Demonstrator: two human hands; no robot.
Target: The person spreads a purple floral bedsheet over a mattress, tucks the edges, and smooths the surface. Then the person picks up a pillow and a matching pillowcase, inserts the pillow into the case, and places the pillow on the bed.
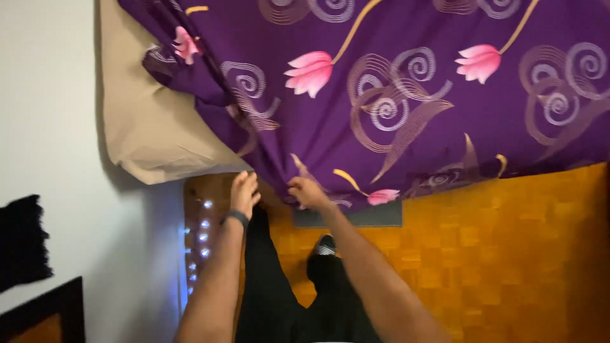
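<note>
A purple bedsheet [394, 95] with pink flowers and swirl patterns covers the bed and hangs over its edge. My left hand [244, 192], with a dark band on the wrist, reaches to the sheet's hanging edge near the bed corner; its fingers are together at the fabric. My right hand [307, 190] pinches the lower hem of the sheet just beside it. A beige mattress corner [149, 127] shows bare to the left of the sheet.
An orange parquet floor [508, 254] lies below the bed. My legs in black trousers [279, 298] stand close to the bed. A white wall [51, 127] is at left, with small blue-white lights [200, 238] at its base and dark objects [22, 248] by it.
</note>
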